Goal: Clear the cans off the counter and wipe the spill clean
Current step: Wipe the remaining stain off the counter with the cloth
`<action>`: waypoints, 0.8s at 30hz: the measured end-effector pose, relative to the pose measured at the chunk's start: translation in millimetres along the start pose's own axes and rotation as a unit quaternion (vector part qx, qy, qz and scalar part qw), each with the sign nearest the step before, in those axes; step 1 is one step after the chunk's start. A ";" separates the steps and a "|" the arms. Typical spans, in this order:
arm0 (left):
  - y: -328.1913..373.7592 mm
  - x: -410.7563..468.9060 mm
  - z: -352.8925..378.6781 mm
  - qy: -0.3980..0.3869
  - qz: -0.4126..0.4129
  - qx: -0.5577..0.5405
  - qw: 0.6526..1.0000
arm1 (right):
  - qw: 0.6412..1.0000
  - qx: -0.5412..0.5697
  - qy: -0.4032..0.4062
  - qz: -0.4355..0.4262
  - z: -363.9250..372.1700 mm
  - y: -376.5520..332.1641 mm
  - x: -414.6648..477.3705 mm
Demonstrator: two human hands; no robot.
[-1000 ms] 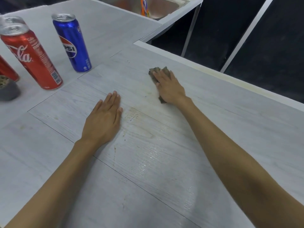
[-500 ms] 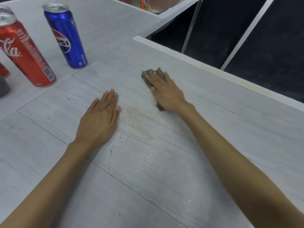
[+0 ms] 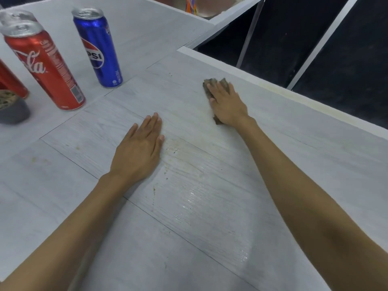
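My right hand [image 3: 227, 105] presses flat on a brown-grey cloth [image 3: 210, 86] on the pale wood-grain counter [image 3: 210, 238], near its far edge. My left hand [image 3: 139, 153] lies flat on the counter, fingers straight, holding nothing. Between and below the hands is a wet sheen with brownish specks, the spill [image 3: 189, 185]. A blue Pepsi can [image 3: 97, 47] and a red Coca-Cola can [image 3: 45, 68] stand upright at the upper left. Another silver can top [image 3: 15, 15] shows behind the red one, and part of a further red can [image 3: 10, 82] sits at the left edge.
A small grey pot [image 3: 12, 109] stands at the left edge. An orange bottle [image 3: 190, 5] stands in a sink recess at the top. Beyond the counter's far edge [image 3: 294, 93] is a dark drop with metal frame bars [image 3: 319, 43].
The right hand slid the cloth a little toward me and left, then pushed it back toward the far edge. The left hand has stayed flat in place.
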State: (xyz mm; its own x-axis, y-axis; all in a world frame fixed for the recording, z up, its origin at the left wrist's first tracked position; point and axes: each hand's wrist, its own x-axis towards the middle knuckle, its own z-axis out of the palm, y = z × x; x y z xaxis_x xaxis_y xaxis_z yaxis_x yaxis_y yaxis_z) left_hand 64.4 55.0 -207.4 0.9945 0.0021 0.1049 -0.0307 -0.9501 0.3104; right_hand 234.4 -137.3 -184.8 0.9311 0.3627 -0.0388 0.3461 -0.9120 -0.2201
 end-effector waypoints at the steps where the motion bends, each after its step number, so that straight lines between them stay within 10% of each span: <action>1: -1.6 1.2 -2.3 -0.014 0.007 -0.013 1.000 | 1.000 0.004 0.001 -0.016 5.1 -17.4 -4.9; 8: -56.6 -23.4 -32.5 -0.109 0.075 -0.067 0.989 | 0.982 0.092 -0.010 -0.165 26.1 -90.0 -169.7; 16: -153.2 -56.6 -68.6 -0.107 0.128 -0.030 0.986 | 0.997 0.035 0.014 0.074 17.5 -71.3 -107.3; 24: -163.9 -56.3 -64.1 -0.045 0.183 -0.010 0.982 | 0.997 0.062 0.042 -0.027 60.2 -230.8 -172.4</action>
State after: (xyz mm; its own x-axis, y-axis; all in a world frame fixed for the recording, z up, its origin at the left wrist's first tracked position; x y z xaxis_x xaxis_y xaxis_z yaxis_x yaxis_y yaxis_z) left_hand 7.0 230.6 -203.6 0.9215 -0.3662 0.1292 -0.3883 -0.8759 0.2865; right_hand -12.9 22.2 -186.0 0.9200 0.3878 0.0566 0.3831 -0.8592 -0.3391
